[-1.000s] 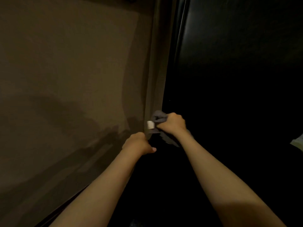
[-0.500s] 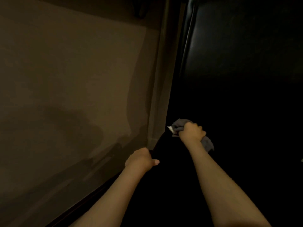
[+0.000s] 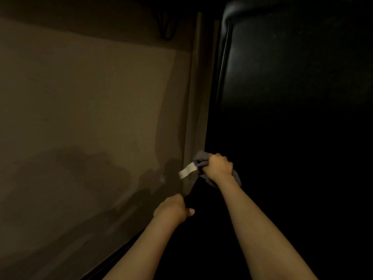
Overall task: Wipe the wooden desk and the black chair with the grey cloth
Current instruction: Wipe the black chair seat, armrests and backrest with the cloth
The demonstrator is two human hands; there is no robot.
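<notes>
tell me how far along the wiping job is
Done: nothing can be confirmed; the wooden desk is out of view and no wiped patch shows. In hand: the right hand grips the bunched grey cloth, its white tag hanging out, against the black chair's left edge, while the left hand, curled, seems to grip that edge lower down. Left: likely the chair's broad dark padding, and maybe the desk.

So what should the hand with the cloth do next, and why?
Probably slide the grey cloth up along the edge of the black chair: the right hand grips it bunched against that dark edge, and the left hand seems to hold the chair steady lower down.
</notes>
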